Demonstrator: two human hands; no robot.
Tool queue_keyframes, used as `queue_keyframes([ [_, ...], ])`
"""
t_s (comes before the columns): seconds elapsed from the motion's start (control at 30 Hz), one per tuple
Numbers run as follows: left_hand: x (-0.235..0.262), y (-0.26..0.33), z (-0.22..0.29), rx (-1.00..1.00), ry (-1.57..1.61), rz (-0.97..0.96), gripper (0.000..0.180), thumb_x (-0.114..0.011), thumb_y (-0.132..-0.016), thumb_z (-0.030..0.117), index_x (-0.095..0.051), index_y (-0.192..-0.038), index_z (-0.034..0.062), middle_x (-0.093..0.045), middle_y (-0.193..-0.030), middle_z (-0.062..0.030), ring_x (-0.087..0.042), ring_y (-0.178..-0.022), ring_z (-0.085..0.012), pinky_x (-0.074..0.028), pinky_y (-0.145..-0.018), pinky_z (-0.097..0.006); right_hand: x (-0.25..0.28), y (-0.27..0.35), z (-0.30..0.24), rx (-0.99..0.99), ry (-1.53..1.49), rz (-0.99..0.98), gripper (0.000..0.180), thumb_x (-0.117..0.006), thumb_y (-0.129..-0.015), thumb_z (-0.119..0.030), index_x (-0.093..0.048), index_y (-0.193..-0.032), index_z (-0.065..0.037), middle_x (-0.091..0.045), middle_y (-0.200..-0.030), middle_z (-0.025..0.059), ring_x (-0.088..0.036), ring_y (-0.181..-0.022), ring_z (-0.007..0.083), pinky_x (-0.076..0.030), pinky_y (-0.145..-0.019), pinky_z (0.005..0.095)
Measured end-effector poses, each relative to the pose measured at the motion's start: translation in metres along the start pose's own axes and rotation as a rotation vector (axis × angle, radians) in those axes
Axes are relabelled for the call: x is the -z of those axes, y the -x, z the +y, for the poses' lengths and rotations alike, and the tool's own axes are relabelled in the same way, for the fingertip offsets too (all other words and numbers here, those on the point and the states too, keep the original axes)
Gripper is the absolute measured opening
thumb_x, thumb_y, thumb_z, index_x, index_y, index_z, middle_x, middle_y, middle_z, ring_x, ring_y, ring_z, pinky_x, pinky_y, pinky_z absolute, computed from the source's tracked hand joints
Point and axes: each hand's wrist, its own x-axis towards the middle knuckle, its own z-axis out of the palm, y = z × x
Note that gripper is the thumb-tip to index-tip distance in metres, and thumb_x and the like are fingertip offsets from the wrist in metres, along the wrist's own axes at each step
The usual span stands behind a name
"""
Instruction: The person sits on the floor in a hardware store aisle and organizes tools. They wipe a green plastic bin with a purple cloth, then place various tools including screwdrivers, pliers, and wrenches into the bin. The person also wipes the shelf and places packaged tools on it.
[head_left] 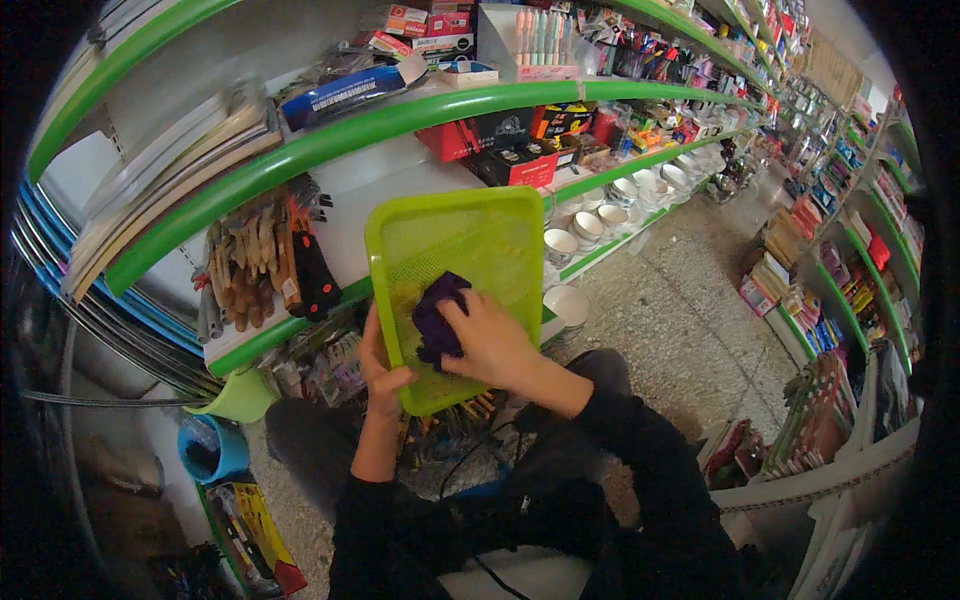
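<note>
A lime-green plastic basket (490, 225) with a perforated bottom is held tilted in front of me, above my lap. My left hand (381, 365) grips its left rim near the lower corner, thumb over the edge and fingers behind it. Inside the basket, my right hand (488, 340) presses a crumpled dark purple cloth (437, 318) against the bottom. The fingers of that hand are bent over the cloth and partly hide it.
Green-edged shelves (420, 112) run along the left and far side. Brushes with wooden handles (245, 265) lie left of the basket; boxes (510, 150) and white bowls (590, 228) stand beyond it. A blue bucket (213, 450) is at lower left. Stocked shelves (850, 250) line the right.
</note>
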Motion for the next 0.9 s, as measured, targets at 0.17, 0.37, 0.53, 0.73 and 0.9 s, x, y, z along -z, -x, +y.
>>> queue_keyframes([
  [0.17, -0.005, -0.001, 0.010, 0.046, 0.004, 0.025, 0.092, -0.069, -0.056, 0.034, -0.032, -0.131, -0.0033, -0.045, -0.123, -0.0106, -0.047, -0.111, -0.0220, -0.035, -0.094, -0.032, 0.026, -0.033, 0.006, -0.069, -0.084, 0.272, 0.055, -0.071, -0.060, -0.022, -0.052, -0.110, -0.007, -0.047, -0.091, 0.0160, -0.050, -0.087, 0.0346, -0.044, -0.073, 0.0419],
  [0.37, -0.006, -0.016, 0.023, 0.113, 0.034, 0.001, 0.092, -0.066, -0.052, 0.030, -0.033, -0.131, -0.0024, -0.046, -0.123, -0.0103, -0.046, -0.112, -0.0211, -0.034, -0.096, -0.032, 0.016, -0.032, -0.010, 0.302, 0.037, -0.091, 0.045, -0.070, -0.058, -0.024, -0.060, -0.099, -0.009, -0.051, -0.092, 0.0115, -0.053, -0.087, 0.0277, -0.045, -0.073, 0.0387],
  [0.53, -0.008, -0.025, 0.029, 0.043, -0.132, -0.147, 0.093, -0.060, -0.047, 0.016, -0.030, -0.134, -0.0026, -0.043, -0.129, -0.0106, -0.041, -0.118, -0.0206, -0.030, -0.099, -0.031, 0.015, -0.035, -0.013, 0.508, 0.078, -0.216, 0.029, -0.070, -0.055, -0.023, -0.065, -0.080, -0.010, -0.053, -0.091, 0.0088, -0.054, -0.085, 0.0262, -0.046, -0.069, 0.0367],
  [0.73, -0.002, -0.019, 0.016, 0.123, -0.098, -0.099, 0.092, -0.058, -0.046, 0.014, -0.031, -0.133, -0.0036, -0.043, -0.128, -0.0097, -0.043, -0.116, -0.0199, -0.031, -0.099, -0.032, -0.004, -0.025, -0.010, 0.516, 0.333, -0.327, 0.009, -0.061, -0.062, -0.019, -0.065, -0.064, -0.011, -0.056, -0.081, 0.0071, -0.056, -0.080, 0.0247, -0.046, -0.065, 0.0352],
  [0.9, 0.010, -0.019, 0.021, 0.066, -0.169, -0.126, 0.090, -0.068, -0.052, 0.021, -0.033, -0.132, -0.0034, -0.045, -0.126, -0.0092, -0.044, -0.114, -0.0196, -0.032, -0.098, -0.033, -0.002, -0.019, 0.009, 0.555, 0.478, -0.350, 0.010, -0.057, -0.066, -0.017, -0.064, -0.065, -0.010, -0.056, -0.079, 0.0088, -0.056, -0.078, 0.0255, -0.046, -0.061, 0.0347],
])
